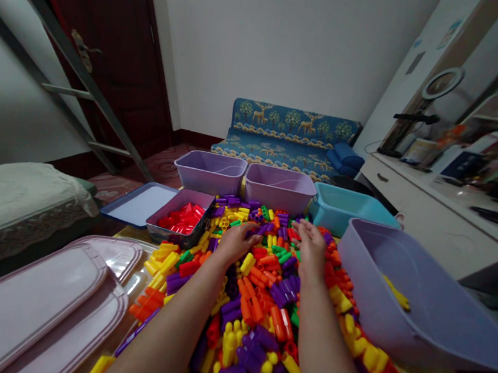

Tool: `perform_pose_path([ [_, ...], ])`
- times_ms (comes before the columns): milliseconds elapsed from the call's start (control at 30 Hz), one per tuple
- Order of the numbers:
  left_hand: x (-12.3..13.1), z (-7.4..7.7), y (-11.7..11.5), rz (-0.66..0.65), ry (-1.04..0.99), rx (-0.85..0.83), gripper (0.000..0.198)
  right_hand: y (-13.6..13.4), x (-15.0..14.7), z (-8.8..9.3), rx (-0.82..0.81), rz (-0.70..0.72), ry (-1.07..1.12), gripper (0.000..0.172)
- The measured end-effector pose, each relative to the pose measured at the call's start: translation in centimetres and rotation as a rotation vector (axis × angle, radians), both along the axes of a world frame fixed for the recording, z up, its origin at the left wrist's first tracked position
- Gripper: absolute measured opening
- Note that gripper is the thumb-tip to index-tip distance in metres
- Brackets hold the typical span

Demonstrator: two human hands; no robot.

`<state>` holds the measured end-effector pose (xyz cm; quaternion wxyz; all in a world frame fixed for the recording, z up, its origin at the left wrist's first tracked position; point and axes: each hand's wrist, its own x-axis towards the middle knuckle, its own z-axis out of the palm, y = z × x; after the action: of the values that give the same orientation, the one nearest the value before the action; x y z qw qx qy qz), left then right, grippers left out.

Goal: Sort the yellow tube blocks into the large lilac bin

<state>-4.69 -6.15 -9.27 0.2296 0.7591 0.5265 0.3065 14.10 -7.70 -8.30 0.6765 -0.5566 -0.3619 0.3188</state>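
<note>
Purple blocks (266, 228) lie among the loose pile, between the hands and nearer the left hand (238, 242), just to the right of its fingertips; their long axes point various ways. The left hand is half curled, thumb apart from fingers; the right hand (311, 245) has its fingers loosely bent forward. Whether either grips a block I cannot tell. The pieces look like glossy, rounded plastic tubes. Around them stand smooth lavender bins (279, 190), a turquoise bin (339, 217) and flat, round-cornered lids (37, 295).
</note>
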Motion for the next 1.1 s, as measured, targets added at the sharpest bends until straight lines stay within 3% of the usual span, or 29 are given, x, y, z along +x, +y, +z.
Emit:
perform_pose_path([
  [167,0.0,-0.5,0.6,0.018,-0.091,0.038,0.035,0.1,-0.8,-1.6,-0.231,0.182,-0.627,0.034],
  [300,0.0,-0.6,0.6,-0.012,-0.076,0.017,0.037,-0.9,-1.2,-0.4,-0.420,0.213,-0.980,0.034],
  [467,0.0,-0.8,0.5,-0.023,-0.041,0.035,0.038,-2.0,-1.1,1.7,-0.593,0.184,-1.178,0.036],
  [600,-0.2,-0.7,0.5,-0.038,0.034,0.023,0.043,-2.5,-0.8,2.2,-0.655,0.226,-1.217,0.033],
  [733,-0.2,-0.5,0.4,-0.057,0.046,0.008,0.046,-2.2,-0.8,1.3,-0.591,0.249,-1.178,0.026],
  [900,-0.1,-0.5,0.4,-0.145,-0.060,-0.028,0.046,-0.9,-1.3,-0.5,-0.356,0.315,-0.884,0.015],
  [1100,-0.2,-1.0,0.7,-0.222,-0.171,-0.051,0.048,-0.1,-2.2,-1.8,-0.227,0.440,-0.561,0.022],
])
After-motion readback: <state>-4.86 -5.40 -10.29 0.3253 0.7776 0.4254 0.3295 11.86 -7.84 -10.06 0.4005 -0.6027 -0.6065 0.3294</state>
